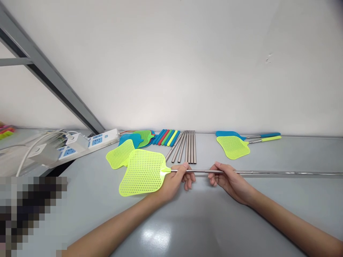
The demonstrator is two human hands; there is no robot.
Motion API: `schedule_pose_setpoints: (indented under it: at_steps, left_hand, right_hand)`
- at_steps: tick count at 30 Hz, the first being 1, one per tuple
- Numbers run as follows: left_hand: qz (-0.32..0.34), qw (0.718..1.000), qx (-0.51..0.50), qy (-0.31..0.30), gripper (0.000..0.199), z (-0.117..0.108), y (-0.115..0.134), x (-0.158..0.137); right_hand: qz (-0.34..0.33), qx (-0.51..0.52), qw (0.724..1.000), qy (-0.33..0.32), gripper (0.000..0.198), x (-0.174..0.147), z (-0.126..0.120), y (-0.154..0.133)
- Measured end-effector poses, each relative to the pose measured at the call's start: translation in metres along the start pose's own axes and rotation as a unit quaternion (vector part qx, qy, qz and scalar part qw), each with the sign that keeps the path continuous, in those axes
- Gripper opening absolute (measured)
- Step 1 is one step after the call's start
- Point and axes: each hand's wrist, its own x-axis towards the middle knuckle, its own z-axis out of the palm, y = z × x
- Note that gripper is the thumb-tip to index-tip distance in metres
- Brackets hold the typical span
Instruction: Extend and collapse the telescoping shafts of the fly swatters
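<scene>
Across the front of the table a telescopic fly swatter lies level in both hands, its yellow-green perforated head (144, 173) at the left. The thin metal rod (200, 171) is drawn out long and runs past the right edge of the view, so its far end is hidden. Close to the head, my left hand (178, 178) is closed on the rod, thumb on top. My right hand (227, 176) pinches the same rod a little further right. Behind my left hand lie several metal tubes (190, 148), side by side, and a second yellow-green swatter head (120, 155).
Coloured handle grips (166, 137) lie in a row near the wall, beside blue and green swatter heads (131, 139). Two compact swatters, one blue (230, 134) and one yellow-green (233, 146), rest at the back right. A power strip (96, 141) with cables stands at the left.
</scene>
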Motion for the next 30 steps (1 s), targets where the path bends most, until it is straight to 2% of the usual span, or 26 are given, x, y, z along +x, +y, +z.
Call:
schedule_pose_setpoints:
  at_steps: [9, 15, 30]
  left_hand:
    - [0.023, 0.995, 0.039, -0.09, 0.05, -0.0026, 0.0013, -0.0028]
    - [0.008, 0.991, 0.036, -0.132, 0.047, -0.0047, 0.0056, -0.003]
    - [0.01, 0.987, 0.062, -0.148, 0.052, -0.0049, 0.0083, -0.0072]
  right_hand:
    - [-0.01, -0.021, 0.999, -0.026, 0.037, -0.0006, -0.002, -0.001]
    - [-0.02, -0.057, 0.997, -0.053, 0.039, -0.0009, -0.004, 0.0001]
    - [-0.03, -0.09, 0.994, -0.054, 0.041, -0.0039, -0.001, 0.0007]
